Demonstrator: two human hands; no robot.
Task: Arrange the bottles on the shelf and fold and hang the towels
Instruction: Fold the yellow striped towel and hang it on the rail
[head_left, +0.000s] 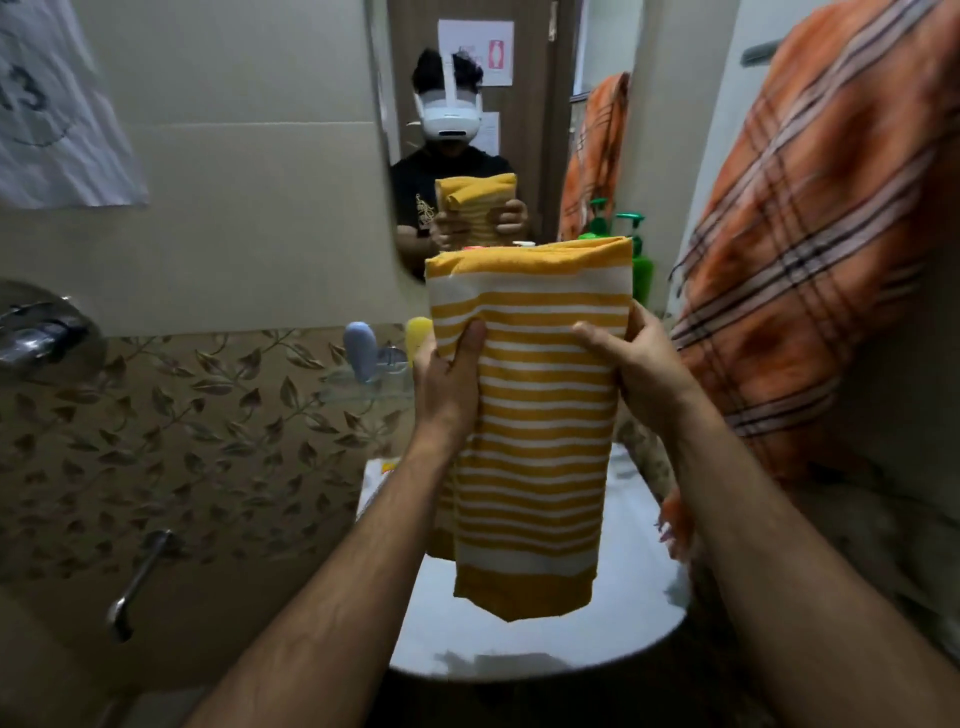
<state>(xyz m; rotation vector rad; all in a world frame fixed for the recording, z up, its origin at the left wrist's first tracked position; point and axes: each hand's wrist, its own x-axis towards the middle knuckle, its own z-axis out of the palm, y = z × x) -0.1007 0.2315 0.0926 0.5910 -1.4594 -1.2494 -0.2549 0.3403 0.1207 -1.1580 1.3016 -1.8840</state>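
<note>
A folded yellow towel with white stripes (530, 431) hangs upright in front of me, above the white sink (634, 613). My left hand (449, 371) grips its left edge, thumb on the front. My right hand (631, 358) grips its right edge the same way. Behind the towel, a glass shelf (358, 389) carries a blue bottle (361, 351) and a yellow bottle (418, 330). A green pump bottle (643, 270) shows past the towel's top right corner. An orange plaid towel (810, 249) hangs on the right wall.
A mirror (467, 78) above the shelf reflects the person and the towel. Chrome tap fittings (41, 327) and a spout (135, 582) stick out of the left tiled wall. A paper sheet (57, 114) hangs at the top left.
</note>
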